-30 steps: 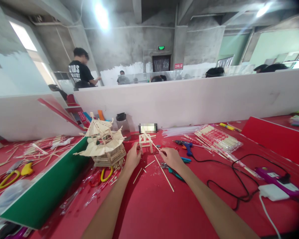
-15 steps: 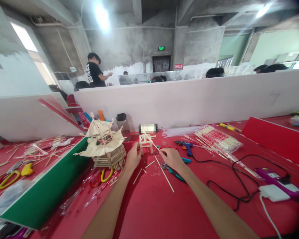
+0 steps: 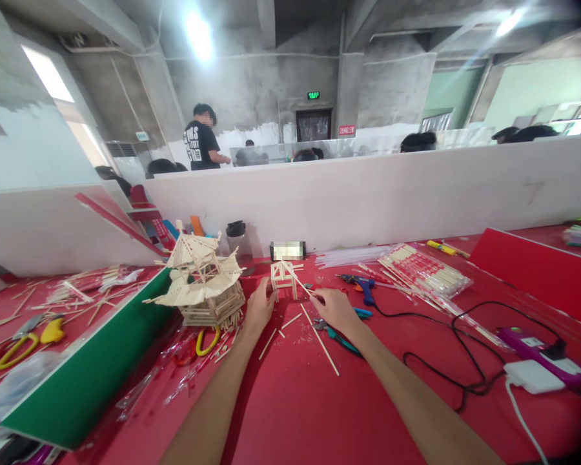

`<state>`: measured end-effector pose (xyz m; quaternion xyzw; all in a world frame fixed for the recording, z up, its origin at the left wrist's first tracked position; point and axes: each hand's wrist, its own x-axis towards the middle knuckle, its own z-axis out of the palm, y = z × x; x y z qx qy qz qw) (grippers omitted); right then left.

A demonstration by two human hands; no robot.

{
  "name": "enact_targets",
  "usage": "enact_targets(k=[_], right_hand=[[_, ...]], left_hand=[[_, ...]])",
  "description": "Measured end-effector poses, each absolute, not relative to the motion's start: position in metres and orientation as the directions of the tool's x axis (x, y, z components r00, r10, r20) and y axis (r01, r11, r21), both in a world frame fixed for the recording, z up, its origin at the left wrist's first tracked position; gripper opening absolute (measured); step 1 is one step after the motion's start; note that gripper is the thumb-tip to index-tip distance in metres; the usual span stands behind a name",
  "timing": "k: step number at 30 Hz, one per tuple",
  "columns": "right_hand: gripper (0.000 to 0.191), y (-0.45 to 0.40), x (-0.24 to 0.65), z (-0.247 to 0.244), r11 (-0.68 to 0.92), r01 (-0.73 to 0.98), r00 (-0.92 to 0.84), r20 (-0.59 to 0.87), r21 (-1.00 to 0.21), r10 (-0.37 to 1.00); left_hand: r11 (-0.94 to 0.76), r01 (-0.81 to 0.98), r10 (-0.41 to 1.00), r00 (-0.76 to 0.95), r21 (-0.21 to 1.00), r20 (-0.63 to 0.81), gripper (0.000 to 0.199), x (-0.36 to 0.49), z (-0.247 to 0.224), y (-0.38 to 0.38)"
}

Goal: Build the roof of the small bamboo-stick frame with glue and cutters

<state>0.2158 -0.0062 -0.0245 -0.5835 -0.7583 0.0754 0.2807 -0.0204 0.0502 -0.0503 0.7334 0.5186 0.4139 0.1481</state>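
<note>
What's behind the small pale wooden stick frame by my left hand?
Behind the small pale wooden stick frame: a dark rectangular object, its face blurred, then the white partition. The partition's base behind that object is hidden.

Left hand [image 3: 261,302] curls loosely while right hand [image 3: 334,307] (palm down) pinches.

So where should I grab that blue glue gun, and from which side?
I'd take the blue glue gun by its handle, coming from the near right with your right hand, once free of its stick. The handle angles toward you while the nozzle points left, so this likely keeps fingers clear of it. Mind the cord trailing from the handle.
</note>
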Motion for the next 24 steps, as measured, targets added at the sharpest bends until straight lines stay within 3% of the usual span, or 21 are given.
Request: enact_targets(k=[24], right_hand=[[0.024,-0.017,0.215,-0.016,0.327,0.833,-0.205,0.300,-0.446,0.932]], left_hand=[[-0.405,0.615,0.886,0.081,0.677,0.456,0.023,-0.016,-0.042,0.039]])
